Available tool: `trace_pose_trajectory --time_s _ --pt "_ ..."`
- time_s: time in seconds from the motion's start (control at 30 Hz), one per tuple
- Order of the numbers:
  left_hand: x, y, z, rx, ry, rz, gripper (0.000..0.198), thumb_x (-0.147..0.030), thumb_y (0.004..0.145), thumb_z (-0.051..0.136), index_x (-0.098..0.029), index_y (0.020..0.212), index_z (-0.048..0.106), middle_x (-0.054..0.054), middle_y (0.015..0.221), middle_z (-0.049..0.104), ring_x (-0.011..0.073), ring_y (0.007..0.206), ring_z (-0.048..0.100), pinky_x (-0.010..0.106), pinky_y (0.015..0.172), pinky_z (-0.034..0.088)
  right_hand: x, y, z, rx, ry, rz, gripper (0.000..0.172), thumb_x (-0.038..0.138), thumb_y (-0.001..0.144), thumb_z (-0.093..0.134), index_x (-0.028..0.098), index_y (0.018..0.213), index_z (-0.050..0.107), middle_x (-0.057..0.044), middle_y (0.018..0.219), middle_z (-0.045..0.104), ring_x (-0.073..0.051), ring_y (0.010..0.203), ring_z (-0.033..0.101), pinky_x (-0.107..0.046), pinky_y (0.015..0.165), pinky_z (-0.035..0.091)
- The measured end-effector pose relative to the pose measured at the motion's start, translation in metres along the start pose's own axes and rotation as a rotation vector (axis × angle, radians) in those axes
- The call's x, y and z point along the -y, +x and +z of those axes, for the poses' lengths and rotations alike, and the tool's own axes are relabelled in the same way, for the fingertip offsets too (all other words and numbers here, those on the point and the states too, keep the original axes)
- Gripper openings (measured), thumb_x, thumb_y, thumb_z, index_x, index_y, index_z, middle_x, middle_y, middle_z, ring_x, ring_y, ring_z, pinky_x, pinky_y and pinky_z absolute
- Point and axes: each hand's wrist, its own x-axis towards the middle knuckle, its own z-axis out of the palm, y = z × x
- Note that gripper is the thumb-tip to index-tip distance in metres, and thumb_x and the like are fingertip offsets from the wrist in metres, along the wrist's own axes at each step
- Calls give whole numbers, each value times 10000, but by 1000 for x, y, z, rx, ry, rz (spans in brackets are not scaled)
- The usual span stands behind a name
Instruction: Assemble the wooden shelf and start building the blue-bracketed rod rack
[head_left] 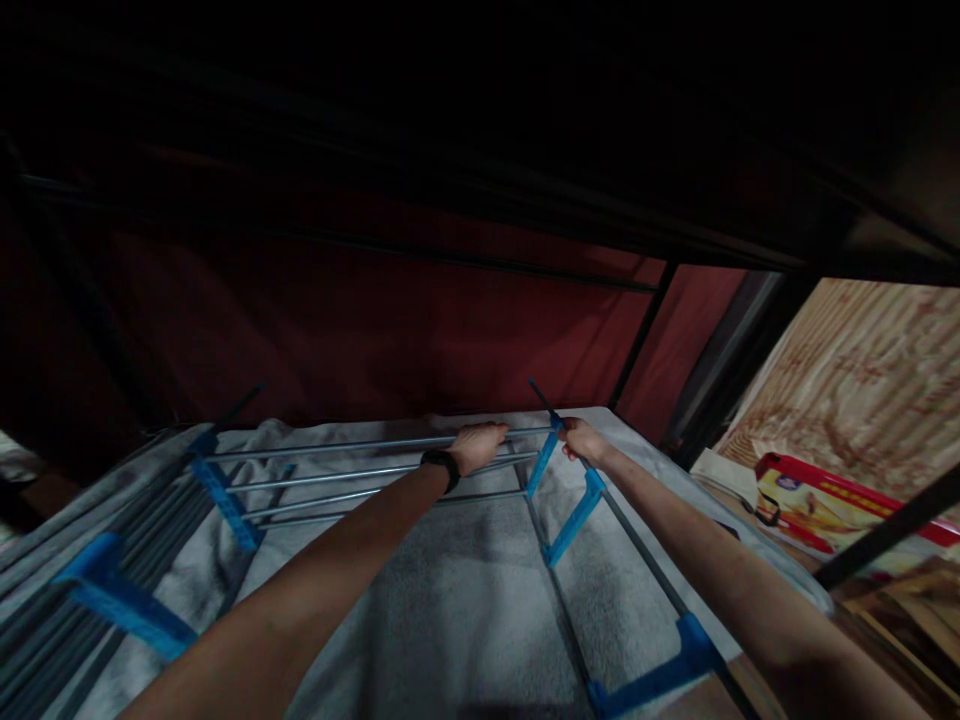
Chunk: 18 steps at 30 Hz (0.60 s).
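A rack of metal tubes and blue plastic brackets [574,520] lies on a grey-white blanket [465,590]. My left hand [478,446], with a black band on its wrist, is closed over the rack's far tubes, right of their middle. At the far right corner my right hand [581,440] is closed around the frame, beside a blue bracket [544,462]. Exactly which part its fingers grip is partly hidden. More blue brackets [225,500] join the tubes on the left. A larger blue bracket [694,650] sits low on the right side.
Several grey tubes [142,540] lie together on the left. Dark posts [750,370] and an overhead frame surround the bedding, with a dark red curtain [405,340] behind. Outside on the right are a red and yellow box [832,500] and some cardboard [911,610].
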Motion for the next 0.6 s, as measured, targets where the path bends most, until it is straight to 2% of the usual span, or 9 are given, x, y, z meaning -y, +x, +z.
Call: trace_pose_trajectory --time_s 0.2,0.4,0.6 --pt "4 -5 -2 41 -23 -37 351 -241 935 374 -217 1226 569 103 1169 661 222 1040 631 297 833 485 -1 0 12 10 66 22 117 63 803 496 126 872 565 68 441 442 -70 365 437 -149 347 315" --pt "10 -3 6 59 -18 -37 390 -275 946 351 -239 1287 536 99 1180 662 228 1037 634 316 847 485 -3 2 16 15 109 19 104 62 805 490 136 847 551 64 473 455 -66 384 448 -147 353 328" --pt "12 0 15 3 33 17 390 -280 952 337 -239 1287 534 108 1097 684 240 958 661 324 770 500 -6 2 14 37 147 -22 101 77 786 494 140 829 559 50 507 472 -67 409 446 -148 357 350"
